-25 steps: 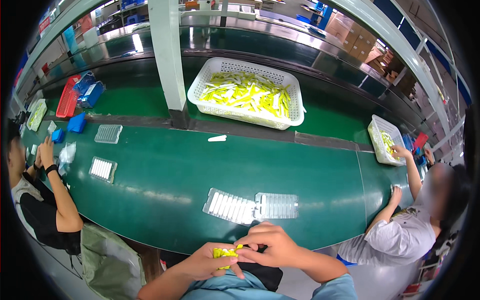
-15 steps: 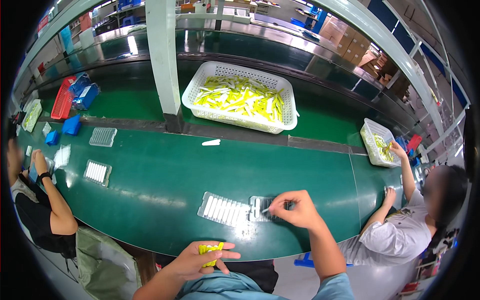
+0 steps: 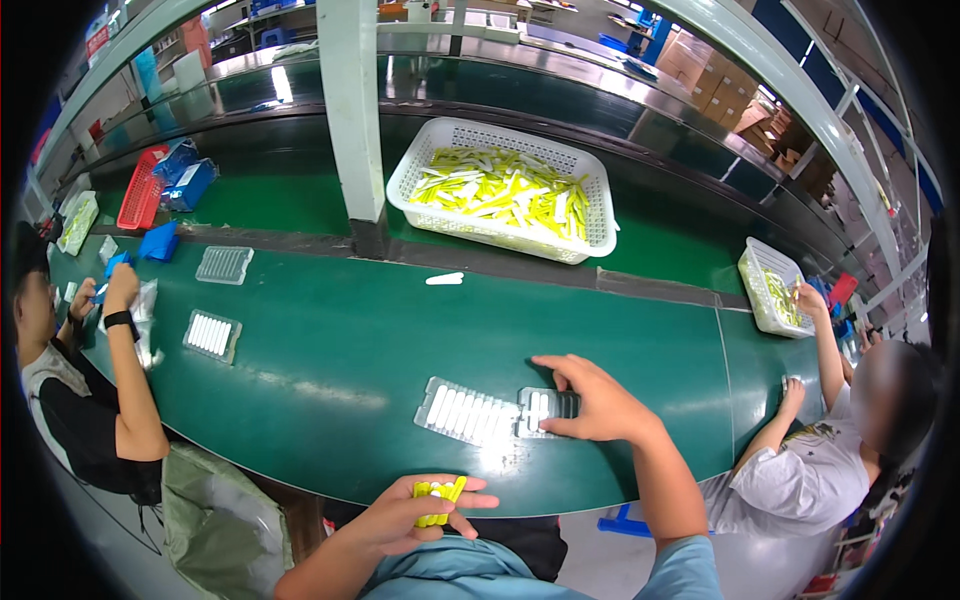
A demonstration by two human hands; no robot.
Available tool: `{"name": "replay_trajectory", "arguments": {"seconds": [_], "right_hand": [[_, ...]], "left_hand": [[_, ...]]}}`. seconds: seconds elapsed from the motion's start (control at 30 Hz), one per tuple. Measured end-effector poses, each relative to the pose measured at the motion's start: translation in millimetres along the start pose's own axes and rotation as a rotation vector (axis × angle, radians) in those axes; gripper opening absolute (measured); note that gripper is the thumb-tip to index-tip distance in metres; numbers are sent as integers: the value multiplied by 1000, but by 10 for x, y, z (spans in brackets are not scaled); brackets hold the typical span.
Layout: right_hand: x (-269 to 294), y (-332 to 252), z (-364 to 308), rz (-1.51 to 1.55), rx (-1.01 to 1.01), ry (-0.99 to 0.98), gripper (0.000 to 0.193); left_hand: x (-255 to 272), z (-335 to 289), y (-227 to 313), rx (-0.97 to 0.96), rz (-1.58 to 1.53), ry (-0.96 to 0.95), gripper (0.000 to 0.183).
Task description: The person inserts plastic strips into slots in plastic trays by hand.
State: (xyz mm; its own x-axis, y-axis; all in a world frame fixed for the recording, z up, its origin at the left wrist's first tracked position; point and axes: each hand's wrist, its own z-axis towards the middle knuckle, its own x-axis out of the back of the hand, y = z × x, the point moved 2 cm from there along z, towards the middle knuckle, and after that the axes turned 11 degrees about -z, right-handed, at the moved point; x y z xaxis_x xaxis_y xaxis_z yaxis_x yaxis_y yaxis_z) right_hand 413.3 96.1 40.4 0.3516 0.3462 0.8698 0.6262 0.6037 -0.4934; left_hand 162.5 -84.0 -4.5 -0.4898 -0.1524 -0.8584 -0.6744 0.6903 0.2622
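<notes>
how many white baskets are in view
3: the middle basket right of the post, the left basket at far left, the right basket at far right; more may be hidden.

From here I can read no lettering, the pale label (image 3: 187, 175) on the blue package (image 3: 194, 193) beside the red basket (image 3: 139, 192) being too small.

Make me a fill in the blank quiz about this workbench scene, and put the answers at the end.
1. The left hand holds small white and ____ sticks.
2. The clear tray nearest the right hand shows ____ white sticks than the neighbouring tray on its left.
3. The large basket beyond the green table is coloured ____.
4. In the picture, the upright post stands to the ____ of that basket.

Answers: yellow; fewer; white; left.
</notes>
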Motion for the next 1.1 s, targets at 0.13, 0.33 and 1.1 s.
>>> {"name": "replay_trajectory", "arguments": {"seconds": [0.13,0.33,1.1], "right_hand": [[-3,-251,-50,185,-60,193,47],[-458,-838,-275,387,147,-26,20],[26,-238,-128,47,-96,260,34]], "left_hand": [[-19,20,13,13,25,-14,52],[-83,124,-74,96,99,-5,50],[-39,48,-61,27,21,-79,49]]}}
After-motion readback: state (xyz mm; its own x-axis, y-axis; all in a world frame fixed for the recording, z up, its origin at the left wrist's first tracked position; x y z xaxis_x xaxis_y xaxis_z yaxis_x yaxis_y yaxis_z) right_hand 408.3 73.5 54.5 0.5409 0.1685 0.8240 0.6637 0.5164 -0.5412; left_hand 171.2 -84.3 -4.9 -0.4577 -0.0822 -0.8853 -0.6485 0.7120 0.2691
